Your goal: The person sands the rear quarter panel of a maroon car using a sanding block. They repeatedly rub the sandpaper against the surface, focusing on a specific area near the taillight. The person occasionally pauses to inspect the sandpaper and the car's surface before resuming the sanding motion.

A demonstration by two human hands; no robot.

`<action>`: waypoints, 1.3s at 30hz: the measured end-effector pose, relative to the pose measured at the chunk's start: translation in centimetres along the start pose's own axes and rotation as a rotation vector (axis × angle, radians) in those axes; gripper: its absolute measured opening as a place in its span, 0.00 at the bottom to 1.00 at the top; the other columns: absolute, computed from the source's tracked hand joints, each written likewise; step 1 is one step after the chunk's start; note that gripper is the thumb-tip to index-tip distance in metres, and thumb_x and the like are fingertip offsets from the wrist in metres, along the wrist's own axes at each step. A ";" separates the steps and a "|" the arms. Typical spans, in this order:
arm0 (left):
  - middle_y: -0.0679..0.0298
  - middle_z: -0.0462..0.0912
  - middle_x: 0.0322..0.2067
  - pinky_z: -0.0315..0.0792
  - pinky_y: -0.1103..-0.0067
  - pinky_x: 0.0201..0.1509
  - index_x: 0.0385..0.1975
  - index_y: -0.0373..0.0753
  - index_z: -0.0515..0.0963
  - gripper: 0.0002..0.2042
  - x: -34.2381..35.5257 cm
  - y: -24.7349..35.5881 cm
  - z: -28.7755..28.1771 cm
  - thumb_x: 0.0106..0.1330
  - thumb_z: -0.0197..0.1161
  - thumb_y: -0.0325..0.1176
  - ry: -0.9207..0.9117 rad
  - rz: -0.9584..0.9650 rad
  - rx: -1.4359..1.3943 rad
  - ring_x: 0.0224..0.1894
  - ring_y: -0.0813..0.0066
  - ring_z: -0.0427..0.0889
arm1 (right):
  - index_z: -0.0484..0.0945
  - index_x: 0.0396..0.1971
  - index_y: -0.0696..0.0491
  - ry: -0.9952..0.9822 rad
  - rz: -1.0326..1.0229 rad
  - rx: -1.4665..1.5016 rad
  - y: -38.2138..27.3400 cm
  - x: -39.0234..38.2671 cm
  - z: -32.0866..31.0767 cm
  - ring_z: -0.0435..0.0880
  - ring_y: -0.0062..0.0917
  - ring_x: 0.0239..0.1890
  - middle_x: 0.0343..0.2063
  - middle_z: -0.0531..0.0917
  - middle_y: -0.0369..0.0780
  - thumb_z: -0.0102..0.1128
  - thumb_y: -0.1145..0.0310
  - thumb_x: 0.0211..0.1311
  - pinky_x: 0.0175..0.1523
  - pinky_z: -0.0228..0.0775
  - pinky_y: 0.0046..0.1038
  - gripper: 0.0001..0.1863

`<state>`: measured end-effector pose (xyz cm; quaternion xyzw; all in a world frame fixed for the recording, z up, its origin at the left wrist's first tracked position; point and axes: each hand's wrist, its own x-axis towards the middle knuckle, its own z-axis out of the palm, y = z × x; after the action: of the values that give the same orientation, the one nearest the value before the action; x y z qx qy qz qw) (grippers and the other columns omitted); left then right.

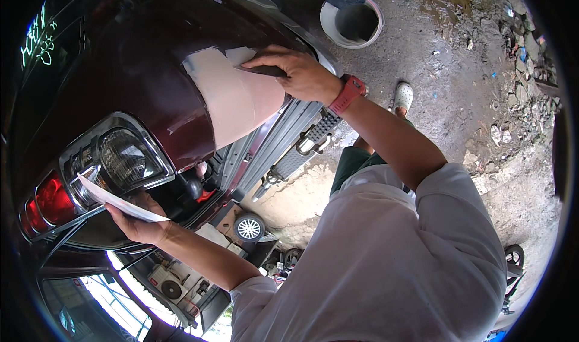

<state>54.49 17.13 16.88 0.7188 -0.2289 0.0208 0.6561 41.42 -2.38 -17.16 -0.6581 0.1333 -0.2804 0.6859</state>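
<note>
At upper centre, right hand (303, 73): grasping one dark flat tool (266, 70) at one pink patch (241, 104).
Lower left, left hand (141, 226): grasping one white board (117, 201).
Bucket (328, 21): one, top, right of centre.

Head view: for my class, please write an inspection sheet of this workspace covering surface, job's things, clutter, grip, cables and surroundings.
Surface: dark red car panel bearing a pinkish patch.
Job's things: pale sheet; dark flat tool at the pinkish patch.
Clutter: bucket on the rough ground; rubble toward the picture's right edge.
Grip: left hand holds the pale sheet; right hand holds the dark flat tool.
Cables: cannot tell; background details too small.
Surroundings: tail light; wheel.
</note>
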 end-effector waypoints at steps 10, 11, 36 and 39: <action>0.49 0.70 0.67 0.67 0.58 0.72 0.70 0.28 0.65 0.28 0.1 0.2 -0.5 0.77 0.53 0.43 -0.036 -0.007 0.026 0.67 0.55 0.71 | 0.81 0.60 0.41 0.035 0.193 0.049 -0.3 0.0 -2.6 0.78 0.39 0.63 0.58 0.81 0.43 0.50 0.83 0.57 0.70 0.69 0.35 0.32; 0.49 0.70 0.67 0.67 0.58 0.71 0.70 0.28 0.65 0.29 0.2 0.0 -0.2 0.77 0.53 0.43 -0.024 0.007 0.029 0.67 0.55 0.71 | 0.81 0.60 0.41 0.013 0.155 0.028 0.5 1.6 -2.7 0.78 0.39 0.64 0.59 0.80 0.43 0.50 0.82 0.57 0.71 0.68 0.35 0.31; 0.54 0.76 0.39 0.66 0.52 0.68 0.49 0.28 0.78 0.17 1.6 0.2 -3.6 0.75 0.59 0.39 -0.158 -0.020 -0.100 0.56 0.57 0.74 | 0.79 0.62 0.38 0.208 0.088 -0.047 -4.0 -6.4 4.4 0.74 0.34 0.66 0.62 0.77 0.36 0.61 0.89 0.48 0.68 0.62 0.44 0.40; 0.50 0.76 0.45 0.64 0.48 0.70 0.52 0.27 0.78 0.18 0.1 -0.2 0.6 0.74 0.60 0.38 -0.008 0.051 -0.004 0.58 0.53 0.72 | 0.78 0.64 0.37 0.269 0.099 -0.095 -3.0 -8.4 7.6 0.66 0.35 0.73 0.65 0.74 0.36 0.63 0.87 0.48 0.72 0.56 0.48 0.42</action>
<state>54.47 16.58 16.68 0.7115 -0.2500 0.0342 0.6558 38.20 8.75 -15.02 -0.6389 0.2694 -0.3252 0.6431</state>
